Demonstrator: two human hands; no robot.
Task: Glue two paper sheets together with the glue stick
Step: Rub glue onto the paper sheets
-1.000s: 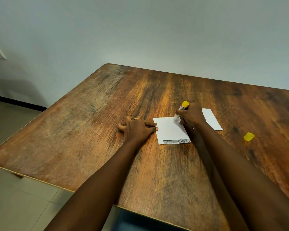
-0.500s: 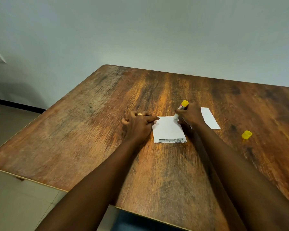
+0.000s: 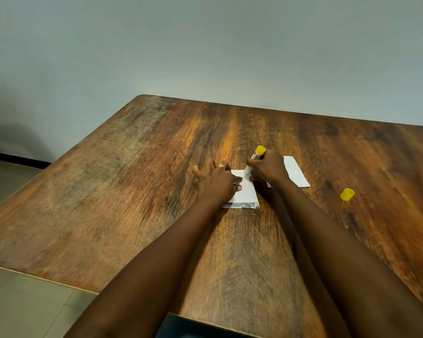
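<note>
A white paper sheet (image 3: 247,195) with a printed strip along its near edge lies on the wooden table (image 3: 132,191). My left hand (image 3: 215,181) rests on its left part, fingers spread flat, pinning it down. My right hand (image 3: 269,168) grips a glue stick (image 3: 257,156) with a yellow end, tilted, its tip down on the sheet's far edge. A second white sheet (image 3: 294,172) lies just right of that hand, partly hidden by it.
The glue stick's yellow cap (image 3: 347,194) lies on the table to the right of my right forearm. A pale wall stands behind the far table edge. The table's left edge drops to a tiled floor (image 3: 22,308).
My left hand has slid right, further onto the sheet. My right hand and the glue stick have shifted slightly left along the sheet's far edge.
</note>
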